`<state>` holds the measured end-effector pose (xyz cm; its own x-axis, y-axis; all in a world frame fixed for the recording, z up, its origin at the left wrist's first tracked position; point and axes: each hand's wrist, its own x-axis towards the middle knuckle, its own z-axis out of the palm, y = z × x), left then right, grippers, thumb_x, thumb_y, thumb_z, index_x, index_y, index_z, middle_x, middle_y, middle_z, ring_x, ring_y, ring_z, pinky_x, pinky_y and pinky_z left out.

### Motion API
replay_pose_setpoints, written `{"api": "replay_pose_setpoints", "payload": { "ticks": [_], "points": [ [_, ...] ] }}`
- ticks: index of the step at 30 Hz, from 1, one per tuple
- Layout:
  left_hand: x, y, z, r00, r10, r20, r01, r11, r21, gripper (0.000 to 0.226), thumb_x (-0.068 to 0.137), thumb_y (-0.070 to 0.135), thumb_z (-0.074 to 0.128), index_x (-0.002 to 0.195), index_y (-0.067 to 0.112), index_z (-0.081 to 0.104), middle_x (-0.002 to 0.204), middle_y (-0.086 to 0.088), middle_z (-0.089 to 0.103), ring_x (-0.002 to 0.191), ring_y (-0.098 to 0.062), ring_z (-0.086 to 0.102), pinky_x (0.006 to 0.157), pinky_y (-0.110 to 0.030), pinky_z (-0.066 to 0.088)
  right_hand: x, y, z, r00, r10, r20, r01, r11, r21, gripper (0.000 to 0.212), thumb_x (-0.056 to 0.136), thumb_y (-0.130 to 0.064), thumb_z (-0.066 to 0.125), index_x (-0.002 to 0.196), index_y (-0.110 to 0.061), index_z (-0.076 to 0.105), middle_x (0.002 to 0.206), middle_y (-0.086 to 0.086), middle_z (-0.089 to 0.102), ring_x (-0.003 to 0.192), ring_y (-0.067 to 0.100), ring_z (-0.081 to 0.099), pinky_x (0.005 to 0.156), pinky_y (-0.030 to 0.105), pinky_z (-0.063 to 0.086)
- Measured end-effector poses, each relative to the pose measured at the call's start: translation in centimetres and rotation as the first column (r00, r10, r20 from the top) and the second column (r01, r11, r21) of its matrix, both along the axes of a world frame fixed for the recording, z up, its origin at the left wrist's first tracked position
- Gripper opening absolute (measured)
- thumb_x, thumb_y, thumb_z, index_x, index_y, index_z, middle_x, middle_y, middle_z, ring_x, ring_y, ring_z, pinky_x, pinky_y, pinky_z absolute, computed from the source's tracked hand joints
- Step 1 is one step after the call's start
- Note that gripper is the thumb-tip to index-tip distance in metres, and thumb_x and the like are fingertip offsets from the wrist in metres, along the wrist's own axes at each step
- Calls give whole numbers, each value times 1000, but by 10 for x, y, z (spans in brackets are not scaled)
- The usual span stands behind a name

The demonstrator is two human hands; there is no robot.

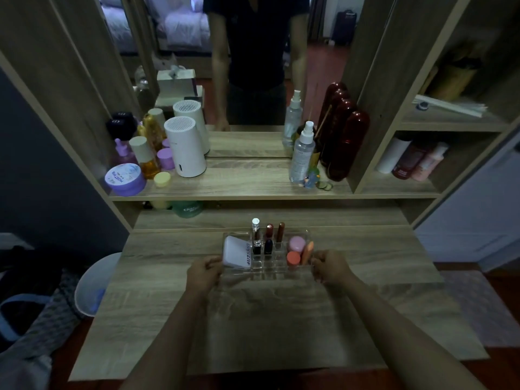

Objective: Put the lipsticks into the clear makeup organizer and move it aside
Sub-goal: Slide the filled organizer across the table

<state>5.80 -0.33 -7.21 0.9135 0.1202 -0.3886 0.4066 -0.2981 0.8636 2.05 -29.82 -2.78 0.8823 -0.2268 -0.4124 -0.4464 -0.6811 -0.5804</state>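
The clear makeup organizer (268, 266) sits on the wooden dressing table, a little past its middle. Several lipsticks (269, 235) stand upright in its small middle slots. A white compact (235, 251) leans in the left compartment, and pink and orange items (297, 250) fill the right one. My left hand (204, 275) grips the organizer's left end. My right hand (331, 267) grips its right end. Both hands have their fingers curled around the clear walls.
A raised shelf (253, 187) behind holds a white cylinder (185, 147), purple jars, amber bottles, a spray bottle (302, 153) and dark red bottles. A mirror stands above it. Side shelves on the right hold tubes. A white stool (95, 282) stands left of the table.
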Motion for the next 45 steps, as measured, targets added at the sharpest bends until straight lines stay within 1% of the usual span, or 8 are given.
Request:
{"api": "replay_pose_setpoints", "payload": {
  "ticks": [7, 13, 18, 23, 26, 31, 36, 45],
  "points": [
    [0, -2, 4, 999, 4, 54, -6, 1000, 29, 27, 80, 3, 69, 106, -3, 70, 102, -24, 74, 95, -32, 71, 90, -52, 56, -3, 9, 10, 998, -35, 56, 35, 999, -9, 43, 91, -1, 50, 50, -16, 54, 72, 31, 71, 55, 30, 63, 63, 40, 52],
    [-2, -12, 14, 986, -104, 128, 86, 987, 136, 21, 80, 3, 68, 101, -2, 73, 86, -19, 76, 72, -19, 67, 71, -43, 58, 0, 5, 8, 998, -39, 46, 42, 995, -85, 30, 90, -8, 53, 72, 4, 73, 81, 28, 75, 76, 33, 73, 61, 30, 50],
    [-4, -29, 14, 990, -106, 94, 98, 992, 80, 10, 80, 7, 68, 86, 9, 77, 67, -14, 69, 60, -14, 56, 58, -32, 48, -2, -11, 3, 995, -83, 56, 89, 990, -111, 25, 91, -7, 54, 83, 6, 73, 85, 24, 75, 82, 32, 72, 34, 6, 29],
    [-5, -56, 14, 985, -141, 103, 131, 986, 100, 17, 81, 10, 69, 96, 3, 75, 76, -17, 76, 55, -15, 61, 55, -32, 52, -6, -37, 8, 994, -94, 52, 101, 982, -158, 22, 90, -6, 56, 83, 6, 73, 86, 23, 74, 76, 24, 67, 55, 18, 34],
    [-4, -78, 13, 984, -148, 96, 134, 981, 137, 17, 82, 10, 69, 96, 1, 74, 68, -14, 71, 48, -11, 56, 47, -22, 48, -11, -57, 9, 992, -120, 46, 125, 983, -135, 20, 90, -6, 57, 83, 2, 73, 76, 15, 71, 76, 25, 69, 49, 15, 37],
    [-8, -117, 14, 983, -170, 69, 157, 975, 158, 16, 83, 13, 68, 95, 5, 74, 63, -2, 69, 55, -15, 62, 61, -35, 57, -18, -91, 14, 988, -147, 52, 154, 974, -167, 17, 85, -4, 61, 78, 2, 75, 74, 18, 72, 71, 23, 67, 54, 18, 40],
    [-11, -154, 15, 973, -199, 120, 174, 966, 192, 17, 82, 14, 68, 94, 7, 76, 62, -8, 71, 51, -15, 63, 66, -41, 60, -23, -126, 14, 989, -140, 38, 145, 967, -210, 15, 87, -9, 61, 87, -1, 74, 90, 17, 75, 87, 26, 69, 79, 32, 53],
    [-24, -210, 16, 961, -247, 126, 221, 956, 191, 15, 80, 15, 69, 90, 6, 77, 84, -17, 78, 78, -27, 72, 75, -46, 59, -35, -178, 17, 974, -205, 94, 220, 954, -201, 20, 93, -10, 55, 92, 5, 68, 97, 22, 71, 94, 31, 65, 88, 37, 51]
  ]
}}
